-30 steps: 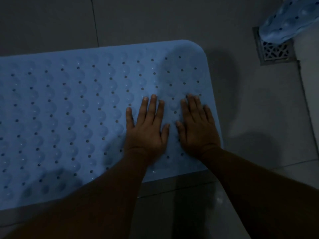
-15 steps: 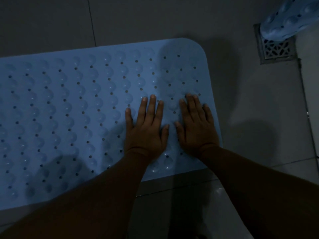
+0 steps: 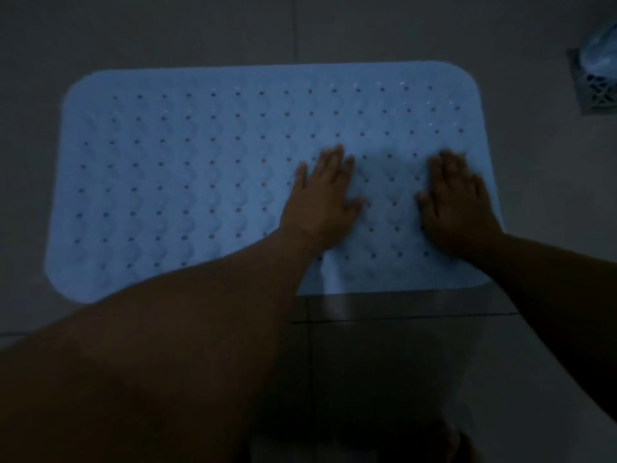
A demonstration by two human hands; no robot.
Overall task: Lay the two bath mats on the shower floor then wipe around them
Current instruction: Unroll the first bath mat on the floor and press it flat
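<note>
A: Where's the mat?
B: Blue bath mat (image 3: 200,182) lies flat on the grey tiled floor (image 3: 150,31), long side across the view.
A: Hands?
B: Left hand (image 3: 322,198) palm-down on the mat, right of its middle. Right hand (image 3: 459,208) palm-down near the mat's right edge. Both flat, fingers extended, gripping nothing.
A: Second mat?
B: Blurred blue bundle (image 3: 601,51) beyond the mat's far right corner, over the floor drain (image 3: 592,91). Probably it; can't tell.
</note>
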